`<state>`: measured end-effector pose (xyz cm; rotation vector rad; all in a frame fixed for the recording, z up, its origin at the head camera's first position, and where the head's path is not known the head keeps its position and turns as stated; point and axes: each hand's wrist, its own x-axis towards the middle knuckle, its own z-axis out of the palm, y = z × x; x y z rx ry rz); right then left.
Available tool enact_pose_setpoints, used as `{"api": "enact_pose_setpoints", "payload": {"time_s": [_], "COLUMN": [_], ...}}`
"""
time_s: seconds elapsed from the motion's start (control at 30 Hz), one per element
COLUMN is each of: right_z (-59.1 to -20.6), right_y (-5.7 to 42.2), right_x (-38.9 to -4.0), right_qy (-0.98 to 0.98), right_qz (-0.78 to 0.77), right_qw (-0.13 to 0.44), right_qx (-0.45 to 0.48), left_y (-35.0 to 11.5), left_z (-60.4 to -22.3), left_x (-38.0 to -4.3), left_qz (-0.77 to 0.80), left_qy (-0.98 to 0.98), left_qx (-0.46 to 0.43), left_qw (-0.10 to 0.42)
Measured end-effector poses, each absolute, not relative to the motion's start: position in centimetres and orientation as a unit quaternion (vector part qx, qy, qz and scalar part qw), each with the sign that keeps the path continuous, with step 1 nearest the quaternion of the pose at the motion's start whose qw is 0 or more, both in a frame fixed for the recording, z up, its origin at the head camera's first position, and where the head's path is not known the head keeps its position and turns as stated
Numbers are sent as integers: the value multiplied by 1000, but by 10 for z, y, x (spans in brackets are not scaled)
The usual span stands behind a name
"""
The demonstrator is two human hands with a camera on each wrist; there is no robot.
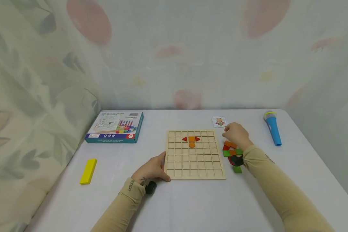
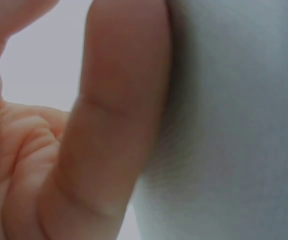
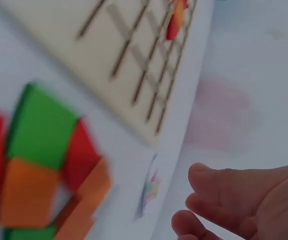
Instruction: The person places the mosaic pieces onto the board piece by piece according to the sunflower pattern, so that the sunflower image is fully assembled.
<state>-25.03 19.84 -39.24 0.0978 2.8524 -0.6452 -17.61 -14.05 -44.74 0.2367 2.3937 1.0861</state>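
Observation:
A square wooden grid board (image 1: 195,164) lies on the table. Near its top sit an orange square (image 1: 191,139) between two red triangles and an orange disc (image 1: 192,145) below. My left hand (image 1: 151,169) rests at the board's lower left corner, thumb by the front edge and fingers along the left side; its thumb (image 2: 118,100) fills much of the left wrist view. Beyond the board's right side, my right hand (image 1: 237,133) hovers with loosely bent fingers, and nothing shows between thumb and fingers (image 3: 224,210). Under and beside it lie green, orange and red pieces (image 3: 43,125).
A small picture card (image 1: 219,121) lies behind the board, close to the right hand. A blue toy microphone (image 1: 273,130) is at the far right. On the left are a boxed set (image 1: 114,126) and a yellow block (image 1: 88,171). Patterned curtains surround the table.

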Motion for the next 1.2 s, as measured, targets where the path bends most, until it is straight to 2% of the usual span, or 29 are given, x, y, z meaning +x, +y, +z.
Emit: {"api": "enact_pose_setpoints", "payload": {"time_s": [0.27,0.57,0.8,0.97,1.2], "right_z": [-417,-419,-420,-406,-388], "right_y": [222,231,234,226,177], "right_x": [-247,-236,-237,-239,-251], "right_qy": [966,966,965,967,956], "right_qz": [-205,-182,-194,-200,-276], "right_qw": [156,181,169,152,83], "right_qx": [21,29,44,41,-61], "left_y": [-141,-141,-141,-141,-142], "left_z": [-447,-449,-448,-447,-446], "left_x": [-176,-176,-176,-175,-174], "left_qz": [398,386,382,387,381], "left_qy": [879,886,888,884,886], "left_qx": [88,90,85,90,94], "left_qw": [247,239,241,246,246]}}
